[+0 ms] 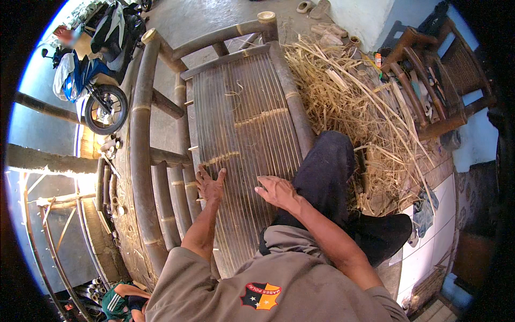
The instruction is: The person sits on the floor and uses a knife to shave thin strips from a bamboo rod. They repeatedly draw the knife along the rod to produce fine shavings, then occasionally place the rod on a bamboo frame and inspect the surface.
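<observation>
A long bamboo bench (145, 107) stretches away in front of me, with thick dark poles for its frame. Its seat is a panel of narrow bamboo slats (244, 145) running lengthwise, and pale node marks cross it in places. Resting on the slats near the panel's left edge is my left hand (210, 185), its fingers spread. My right hand (279, 192) lies on the slats beside my bent knee, fingers stretched out and holding nothing. A thin curled bamboo shaving (234, 93) sits farther up the panel.
Right of the bench lies a heap of bamboo shavings (332, 96) with long loose strips. A wooden chair (429, 80) stands beyond it. Motorcycles (102, 102) are parked at the far left, near a person. Another person in green (115, 303) is at the lower left.
</observation>
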Demonstrator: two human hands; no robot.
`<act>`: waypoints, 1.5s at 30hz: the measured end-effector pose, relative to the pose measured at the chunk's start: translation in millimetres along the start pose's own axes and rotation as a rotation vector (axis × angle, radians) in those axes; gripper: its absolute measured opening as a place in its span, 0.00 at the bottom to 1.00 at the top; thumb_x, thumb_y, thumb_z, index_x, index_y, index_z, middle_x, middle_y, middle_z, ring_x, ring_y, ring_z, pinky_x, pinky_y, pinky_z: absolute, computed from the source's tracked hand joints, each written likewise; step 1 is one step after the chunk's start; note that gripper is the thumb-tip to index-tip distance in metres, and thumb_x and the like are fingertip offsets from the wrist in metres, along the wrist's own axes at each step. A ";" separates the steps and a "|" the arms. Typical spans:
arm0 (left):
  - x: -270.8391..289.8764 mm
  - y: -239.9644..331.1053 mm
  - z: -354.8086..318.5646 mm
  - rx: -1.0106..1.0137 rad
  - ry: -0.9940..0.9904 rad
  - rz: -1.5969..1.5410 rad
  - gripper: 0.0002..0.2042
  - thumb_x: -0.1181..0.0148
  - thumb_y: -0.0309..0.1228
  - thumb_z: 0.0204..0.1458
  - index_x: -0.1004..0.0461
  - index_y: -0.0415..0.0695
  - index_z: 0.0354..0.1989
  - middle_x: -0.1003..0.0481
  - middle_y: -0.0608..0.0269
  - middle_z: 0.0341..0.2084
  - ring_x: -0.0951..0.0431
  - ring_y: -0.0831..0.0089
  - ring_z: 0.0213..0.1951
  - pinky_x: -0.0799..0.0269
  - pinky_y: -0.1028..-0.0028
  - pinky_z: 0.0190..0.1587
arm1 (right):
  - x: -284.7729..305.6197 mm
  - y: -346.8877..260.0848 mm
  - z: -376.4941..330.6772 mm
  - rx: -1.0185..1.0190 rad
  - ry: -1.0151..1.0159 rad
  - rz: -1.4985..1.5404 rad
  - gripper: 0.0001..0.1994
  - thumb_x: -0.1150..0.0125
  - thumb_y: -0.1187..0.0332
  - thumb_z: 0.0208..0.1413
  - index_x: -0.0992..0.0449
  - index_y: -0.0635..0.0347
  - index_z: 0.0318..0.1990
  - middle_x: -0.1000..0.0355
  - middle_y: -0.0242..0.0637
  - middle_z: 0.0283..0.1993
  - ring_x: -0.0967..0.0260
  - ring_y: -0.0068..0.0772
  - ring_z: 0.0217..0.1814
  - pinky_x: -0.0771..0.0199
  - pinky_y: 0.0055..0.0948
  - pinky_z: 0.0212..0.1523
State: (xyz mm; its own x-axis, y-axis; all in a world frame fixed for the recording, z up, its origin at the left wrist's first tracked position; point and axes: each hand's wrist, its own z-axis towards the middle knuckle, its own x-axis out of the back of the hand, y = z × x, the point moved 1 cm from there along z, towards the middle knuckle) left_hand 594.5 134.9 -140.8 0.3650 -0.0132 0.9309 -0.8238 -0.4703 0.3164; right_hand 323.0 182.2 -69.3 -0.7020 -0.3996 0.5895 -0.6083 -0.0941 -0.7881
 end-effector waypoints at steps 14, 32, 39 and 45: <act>-9.5 5.0 -57.9 0.008 0.116 0.203 0.37 0.64 0.63 0.60 0.56 0.58 0.74 0.56 0.46 0.71 0.56 0.48 0.71 0.59 0.48 0.70 | 10.3 -6.1 -18.2 0.031 0.124 0.071 0.25 0.48 0.53 0.60 0.27 0.66 0.55 0.26 0.57 0.50 0.27 0.57 0.52 0.27 0.47 0.52; 0.8 14.3 -87.6 0.029 0.143 0.216 0.33 0.59 0.59 0.61 0.53 0.64 0.73 0.57 0.50 0.72 0.56 0.51 0.72 0.58 0.50 0.70 | 16.6 -15.9 -19.2 0.007 0.084 0.054 0.26 0.48 0.51 0.61 0.27 0.66 0.55 0.26 0.58 0.48 0.28 0.59 0.51 0.27 0.49 0.51; 5.2 16.5 -88.0 0.057 0.109 0.173 0.33 0.56 0.57 0.60 0.54 0.66 0.73 0.58 0.53 0.72 0.57 0.52 0.72 0.57 0.49 0.69 | 12.5 -11.2 -16.5 0.014 0.085 0.054 0.24 0.46 0.52 0.60 0.26 0.64 0.54 0.24 0.56 0.43 0.26 0.58 0.48 0.27 0.49 0.49; 5.5 15.6 -87.1 0.071 0.082 0.170 0.33 0.56 0.57 0.61 0.55 0.66 0.73 0.59 0.54 0.73 0.58 0.51 0.72 0.57 0.49 0.69 | 10.1 -9.3 -15.1 -0.003 0.071 0.027 0.25 0.46 0.51 0.60 0.27 0.64 0.54 0.24 0.58 0.44 0.26 0.58 0.49 0.27 0.49 0.50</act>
State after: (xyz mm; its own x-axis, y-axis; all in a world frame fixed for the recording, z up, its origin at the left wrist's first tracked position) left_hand 545.9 204.4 -114.9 0.1844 -0.0265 0.9825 -0.8370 -0.5282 0.1428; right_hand 315.9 192.7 -53.4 -0.7422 -0.3366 0.5795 -0.5901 -0.0816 -0.8032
